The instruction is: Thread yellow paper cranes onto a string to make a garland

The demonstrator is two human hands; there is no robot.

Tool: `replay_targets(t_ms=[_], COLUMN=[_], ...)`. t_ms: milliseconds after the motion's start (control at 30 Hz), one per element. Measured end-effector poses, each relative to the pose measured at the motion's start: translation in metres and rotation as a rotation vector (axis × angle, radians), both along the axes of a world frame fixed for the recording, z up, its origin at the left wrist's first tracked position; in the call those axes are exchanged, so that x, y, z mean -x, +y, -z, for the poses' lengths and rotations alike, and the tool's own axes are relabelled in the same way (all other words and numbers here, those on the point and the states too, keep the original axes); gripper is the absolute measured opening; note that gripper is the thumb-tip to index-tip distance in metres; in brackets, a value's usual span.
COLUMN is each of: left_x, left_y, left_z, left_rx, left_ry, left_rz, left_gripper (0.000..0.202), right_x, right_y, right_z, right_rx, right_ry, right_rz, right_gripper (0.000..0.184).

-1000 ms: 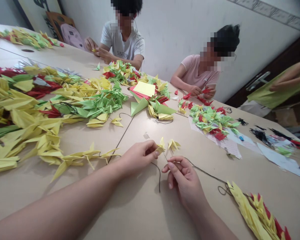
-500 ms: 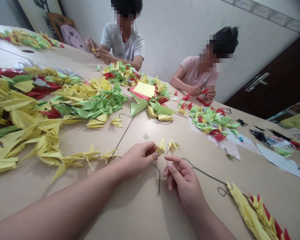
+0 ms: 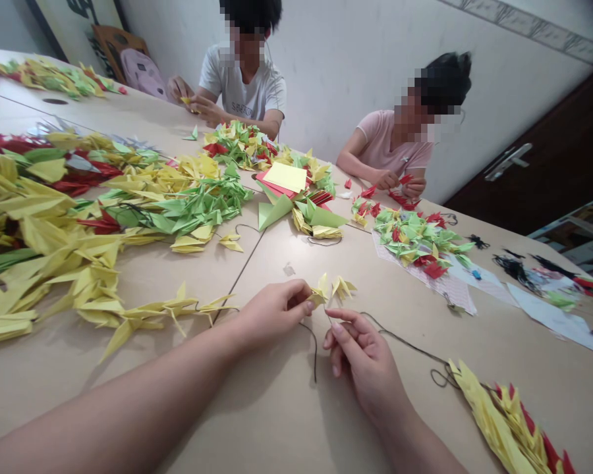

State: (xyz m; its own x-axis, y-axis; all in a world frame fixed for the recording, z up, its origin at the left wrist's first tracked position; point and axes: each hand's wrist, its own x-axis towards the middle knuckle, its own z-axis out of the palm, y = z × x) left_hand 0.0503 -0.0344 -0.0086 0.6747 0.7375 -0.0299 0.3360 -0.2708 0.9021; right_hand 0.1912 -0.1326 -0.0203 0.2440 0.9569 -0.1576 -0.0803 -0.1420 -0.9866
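Note:
My left hand (image 3: 277, 309) pinches a small yellow folded paper piece (image 3: 319, 292) just above the beige table (image 3: 286, 408). A second yellow folded piece (image 3: 343, 286) lies right behind it. My right hand (image 3: 363, 355) is closed in a pinch on a thin needle with dark thread (image 3: 410, 345), its tip pointing up at the yellow piece. The thread runs right across the table to a string of yellow and red folded pieces (image 3: 508, 418) at the lower right.
Heaps of yellow, green and red folded paper (image 3: 79, 217) cover the table's left side. A stack of square paper sheets (image 3: 286, 178) lies in the middle. Two people sit at the far side folding paper, with a green and red pile (image 3: 415, 240) before one. A dark door stands at the right.
A person in a green top at the far right has left the view. My right hand has shifted slightly up toward the yellow piece. My left hand stays where it was.

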Motion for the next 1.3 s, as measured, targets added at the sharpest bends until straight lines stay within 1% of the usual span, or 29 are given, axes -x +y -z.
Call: replay_targets(t_ms=[1300], left_x=[-0.0003], left_y=[-0.0002], left_z=[-0.0013], left_rx=[-0.03], left_ry=[0.032], left_rz=[0.031], left_gripper=[0.016], right_x=[-0.0001], right_y=[-0.001], right_z=[-0.0001], right_rx=[-0.001], right_ry=[0.012], right_rz=[-0.049], right_gripper=[0.022])
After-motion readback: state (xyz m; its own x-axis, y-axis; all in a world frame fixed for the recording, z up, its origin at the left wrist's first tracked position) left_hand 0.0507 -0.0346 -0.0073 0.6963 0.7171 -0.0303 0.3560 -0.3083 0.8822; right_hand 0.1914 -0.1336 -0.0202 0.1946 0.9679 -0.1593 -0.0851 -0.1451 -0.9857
